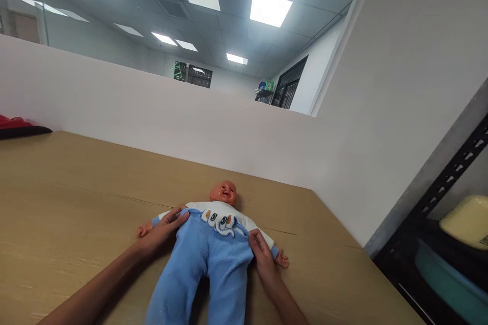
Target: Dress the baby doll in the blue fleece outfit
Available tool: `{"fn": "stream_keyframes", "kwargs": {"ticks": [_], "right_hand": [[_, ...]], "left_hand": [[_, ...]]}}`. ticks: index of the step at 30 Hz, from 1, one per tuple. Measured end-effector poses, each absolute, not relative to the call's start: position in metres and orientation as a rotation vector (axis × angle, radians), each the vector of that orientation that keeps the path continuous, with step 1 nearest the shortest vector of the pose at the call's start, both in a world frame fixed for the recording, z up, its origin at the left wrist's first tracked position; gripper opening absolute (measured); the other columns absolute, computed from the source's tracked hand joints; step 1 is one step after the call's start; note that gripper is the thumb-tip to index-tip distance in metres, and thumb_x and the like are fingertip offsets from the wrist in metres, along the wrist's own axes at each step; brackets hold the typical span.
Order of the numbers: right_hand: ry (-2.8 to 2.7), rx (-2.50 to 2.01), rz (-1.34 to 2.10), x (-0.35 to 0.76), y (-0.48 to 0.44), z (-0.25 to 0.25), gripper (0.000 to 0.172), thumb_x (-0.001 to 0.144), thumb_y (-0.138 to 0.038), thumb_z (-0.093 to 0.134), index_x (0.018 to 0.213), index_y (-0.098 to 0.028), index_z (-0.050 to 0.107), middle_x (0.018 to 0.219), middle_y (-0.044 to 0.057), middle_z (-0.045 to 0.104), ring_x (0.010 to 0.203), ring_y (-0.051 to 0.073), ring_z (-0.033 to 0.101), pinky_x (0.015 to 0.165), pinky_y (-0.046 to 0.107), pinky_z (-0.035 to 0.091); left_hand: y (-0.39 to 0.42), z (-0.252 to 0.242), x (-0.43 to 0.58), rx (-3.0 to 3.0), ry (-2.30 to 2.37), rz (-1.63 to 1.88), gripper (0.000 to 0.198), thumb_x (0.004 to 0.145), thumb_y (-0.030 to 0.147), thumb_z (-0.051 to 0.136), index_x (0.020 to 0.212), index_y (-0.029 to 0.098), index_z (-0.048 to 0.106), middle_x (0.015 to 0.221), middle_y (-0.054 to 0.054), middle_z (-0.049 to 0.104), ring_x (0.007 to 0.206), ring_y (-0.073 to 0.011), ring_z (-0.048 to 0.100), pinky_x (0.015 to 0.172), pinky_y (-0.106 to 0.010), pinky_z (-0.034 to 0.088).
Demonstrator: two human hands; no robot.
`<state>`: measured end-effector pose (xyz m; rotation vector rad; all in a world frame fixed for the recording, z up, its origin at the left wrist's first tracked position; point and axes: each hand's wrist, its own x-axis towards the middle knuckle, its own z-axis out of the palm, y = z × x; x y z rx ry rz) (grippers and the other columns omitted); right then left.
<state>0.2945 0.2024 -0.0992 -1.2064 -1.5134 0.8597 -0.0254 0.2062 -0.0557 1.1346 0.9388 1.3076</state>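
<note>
A baby doll (224, 192) lies on its back on the wooden table, head away from me and arms spread to both sides. It wears a white top (249, 224) with blue cuffs and light blue fleece trousers (208, 249). An embroidered animal face (221, 221) shows at the chest, partly folded. My left hand (168, 226) pinches the trousers' upper edge on the left. On the opposite side, my right hand (263, 251) grips the same edge between thumb and fingers. The fabric stretches between both hands. The lower legs run out of view.
The brown table (95, 188) meets a low white wall (190, 127) with glass above. Something red (17, 122) with a black edge lies at the far left. A black metal shelf (438, 203) at right holds a yellow item (467, 222) and a teal basin (450, 279).
</note>
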Motion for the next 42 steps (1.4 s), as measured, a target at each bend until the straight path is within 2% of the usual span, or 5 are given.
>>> {"fn": "stream_keyframes", "kwargs": {"ticks": [11,16,24,33,42], "right_hand": [[-1.535,-1.496,0.234,0.275,0.209,-0.028,0.028,0.095,-0.047,0.046,0.102,-0.022,0.058,0.117,0.026,0.069,0.118,0.045,0.06,0.107,0.062,0.042],[-2.014,-1.251,0.35,0.217,0.257,0.024,0.02,0.097,-0.031,0.053,0.106,-0.022,0.069,0.118,0.014,0.077,0.114,0.031,0.069,0.105,0.045,0.052],[-2.878,-0.856,0.756,0.113,0.329,0.013,0.052,0.065,0.005,0.071,0.108,-0.022,0.082,0.123,0.006,0.084,0.116,0.026,0.075,0.101,0.034,0.058],[-2.902,-0.931,0.586,0.127,0.342,0.029,0.029,0.094,-0.025,0.06,0.119,-0.016,0.073,0.123,0.015,0.079,0.105,0.029,0.071,0.086,0.036,0.052],[-2.738,-0.941,0.58,0.149,0.345,0.026,0.015,0.09,-0.012,0.062,0.101,-0.018,0.07,0.097,0.002,0.07,0.084,0.019,0.062,0.076,0.032,0.046]], "left_hand": [[0.197,-0.054,0.002,1.341,1.09,1.554,0.041,0.092,0.064,0.068,0.097,0.023,0.068,0.093,-0.001,0.068,0.095,-0.0279,0.062,0.093,-0.036,0.05],[0.196,-0.059,0.002,1.43,1.159,1.611,0.035,0.095,0.056,0.064,0.109,0.024,0.068,0.107,-0.006,0.073,0.106,-0.0317,0.066,0.101,-0.04,0.049],[0.203,-0.066,-0.007,1.8,1.397,1.713,0.026,0.103,0.044,0.058,0.112,0.029,0.077,0.122,-0.009,0.078,0.117,-0.0364,0.066,0.105,-0.05,0.045],[0.211,-0.069,-0.009,1.62,1.58,1.755,0.031,0.103,0.052,0.057,0.114,0.031,0.078,0.112,-0.006,0.079,0.105,-0.0355,0.068,0.1,-0.05,0.045],[0.225,-0.062,-0.027,1.22,1.631,2.045,0.042,0.09,0.061,0.072,0.108,0.027,0.057,0.071,0.006,0.056,0.069,-0.0257,0.06,0.073,-0.036,0.045]]}}
